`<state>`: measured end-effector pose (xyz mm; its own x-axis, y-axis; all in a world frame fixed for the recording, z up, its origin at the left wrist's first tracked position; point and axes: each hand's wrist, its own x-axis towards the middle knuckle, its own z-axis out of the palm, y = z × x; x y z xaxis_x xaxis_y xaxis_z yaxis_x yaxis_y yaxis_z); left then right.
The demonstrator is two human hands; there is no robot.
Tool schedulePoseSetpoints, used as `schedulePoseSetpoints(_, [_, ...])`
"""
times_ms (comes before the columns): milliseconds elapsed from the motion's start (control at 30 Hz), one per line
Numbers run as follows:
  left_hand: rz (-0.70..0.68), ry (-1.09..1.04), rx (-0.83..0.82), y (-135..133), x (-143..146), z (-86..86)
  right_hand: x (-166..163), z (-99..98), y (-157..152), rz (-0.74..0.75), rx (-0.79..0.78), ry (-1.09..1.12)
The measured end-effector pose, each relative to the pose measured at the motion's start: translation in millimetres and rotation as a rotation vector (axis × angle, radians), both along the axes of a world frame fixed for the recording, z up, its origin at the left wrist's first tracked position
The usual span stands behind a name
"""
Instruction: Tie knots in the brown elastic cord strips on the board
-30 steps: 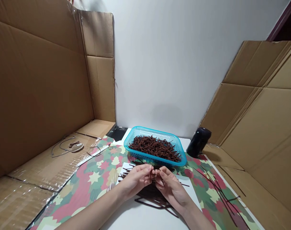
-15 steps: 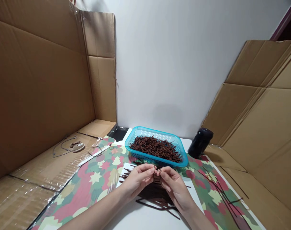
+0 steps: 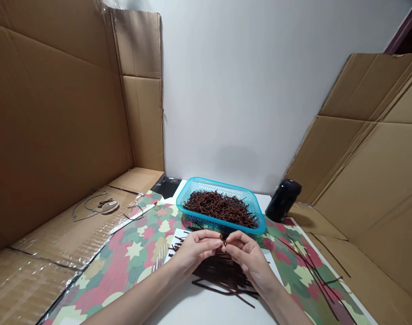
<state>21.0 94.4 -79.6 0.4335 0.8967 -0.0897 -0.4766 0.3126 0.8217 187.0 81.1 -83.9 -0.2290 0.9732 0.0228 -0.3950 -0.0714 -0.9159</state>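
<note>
My left hand (image 3: 196, 251) and my right hand (image 3: 248, 258) meet fingertip to fingertip just above the table. Both pinch one thin dark brown strip (image 3: 224, 242) between thumb and fingers. Under the hands lies a loose pile of long dark brown strips (image 3: 222, 277) on a white sheet (image 3: 199, 307). Just beyond the hands stands a turquoise plastic basket (image 3: 192, 188) heaped with short brown pieces (image 3: 221, 207).
A camouflage-patterned mat (image 3: 131, 253) covers the table, with more dark strips (image 3: 311, 271) lying at the right. A black cylinder (image 3: 282, 199) stands right of the basket. Cardboard walls (image 3: 57, 113) enclose both sides; a small beige object with cord (image 3: 106, 206) lies on the left cardboard.
Both hands have stayed together over the pile, rising slightly; the fingers have shifted along the small strip they pinch. The view has wobbled a little.
</note>
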Motion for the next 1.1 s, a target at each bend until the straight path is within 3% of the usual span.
schedulePoseSetpoints(200, [0.094, 0.284, 0.225, 0, -2, 0.7, 2, -1.5, 1, 0.021, 0.029, -0.085])
schedulePoseSetpoints(467, [0.086, 0.379, 0.376, -7, -1, 11.0, 1, -8.2, 3, -0.007, 0.028, -0.064])
schedulePoseSetpoints(767, [0.178, 0.603, 0.733, -14, -3, 11.3, -2, -3.9, 0, -0.031, -0.029, 0.002])
schedulePoseSetpoints(867, [0.184, 0.57, 0.728, -12, -2, 10.6, -3, -4.1, 1, -0.024, -0.062, 0.042])
schedulePoseSetpoints(1033, [0.146, 0.457, 0.546, -10, 1, 8.8, -6, -0.6, -2, 0.038, -0.175, 0.16])
schedulePoseSetpoints(1100, [0.157, 0.494, 0.573, -12, 1, 9.0, -8, 0.7, -5, 0.062, -0.251, 0.233])
